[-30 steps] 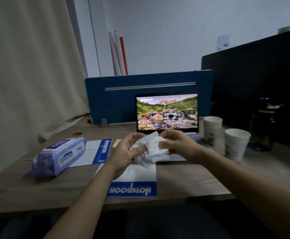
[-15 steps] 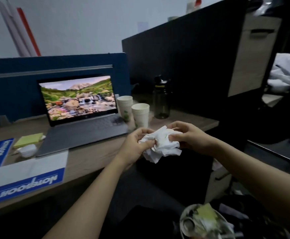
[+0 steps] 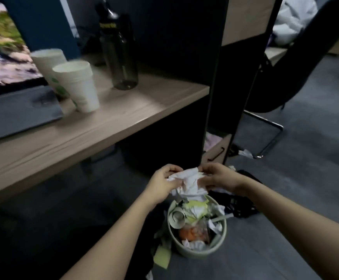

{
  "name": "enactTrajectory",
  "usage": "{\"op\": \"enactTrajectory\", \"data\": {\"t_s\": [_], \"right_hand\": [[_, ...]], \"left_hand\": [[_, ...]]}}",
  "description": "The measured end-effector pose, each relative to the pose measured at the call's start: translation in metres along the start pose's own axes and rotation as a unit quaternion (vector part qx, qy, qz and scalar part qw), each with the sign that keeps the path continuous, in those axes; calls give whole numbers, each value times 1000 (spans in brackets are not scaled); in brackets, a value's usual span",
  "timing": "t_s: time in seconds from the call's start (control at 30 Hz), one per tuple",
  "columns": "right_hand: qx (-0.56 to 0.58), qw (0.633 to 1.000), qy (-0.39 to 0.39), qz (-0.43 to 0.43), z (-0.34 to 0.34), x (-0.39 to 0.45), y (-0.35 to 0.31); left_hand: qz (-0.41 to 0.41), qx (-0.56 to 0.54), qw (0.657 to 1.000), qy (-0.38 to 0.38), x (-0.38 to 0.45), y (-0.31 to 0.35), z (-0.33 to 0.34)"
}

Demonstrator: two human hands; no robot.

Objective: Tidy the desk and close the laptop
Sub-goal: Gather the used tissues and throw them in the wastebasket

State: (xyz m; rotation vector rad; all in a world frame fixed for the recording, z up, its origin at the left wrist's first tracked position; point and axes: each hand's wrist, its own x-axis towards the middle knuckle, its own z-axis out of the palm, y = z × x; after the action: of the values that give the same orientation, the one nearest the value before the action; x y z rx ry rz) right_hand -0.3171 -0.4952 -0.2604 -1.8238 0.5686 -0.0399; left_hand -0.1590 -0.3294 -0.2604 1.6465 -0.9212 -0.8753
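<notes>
A crumpled white tissue hangs between both hands, just above the far rim of a small round waste bin on the floor. My left hand pinches its left side and my right hand grips its right side. The bin is heaped with paper scraps, a yellow note and orange wrapping. The open laptop stands on the wooden desk at the upper left, its screen lit with a landscape picture.
Two white paper cups and a dark water bottle stand on the desk to the right of the laptop. A dark partition panel rises beside the desk end. A chair stands at the right. Litter lies around the bin.
The view has swung right and down from the desk to the floor. Both hands have carried the tissue off the desk edge and lowered it over the waste bin.
</notes>
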Motion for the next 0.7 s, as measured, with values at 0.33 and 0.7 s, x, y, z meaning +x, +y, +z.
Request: {"op": "enactTrajectory", "data": {"t_s": [0.33,0.7], "right_hand": [[-152,985,73,48,31,29,94],[-149,980,99,92,31,35,120]], "left_hand": [[-105,40,993,-39,37,-100,41],[-145,36,987,-67,45,-128,57]]}}
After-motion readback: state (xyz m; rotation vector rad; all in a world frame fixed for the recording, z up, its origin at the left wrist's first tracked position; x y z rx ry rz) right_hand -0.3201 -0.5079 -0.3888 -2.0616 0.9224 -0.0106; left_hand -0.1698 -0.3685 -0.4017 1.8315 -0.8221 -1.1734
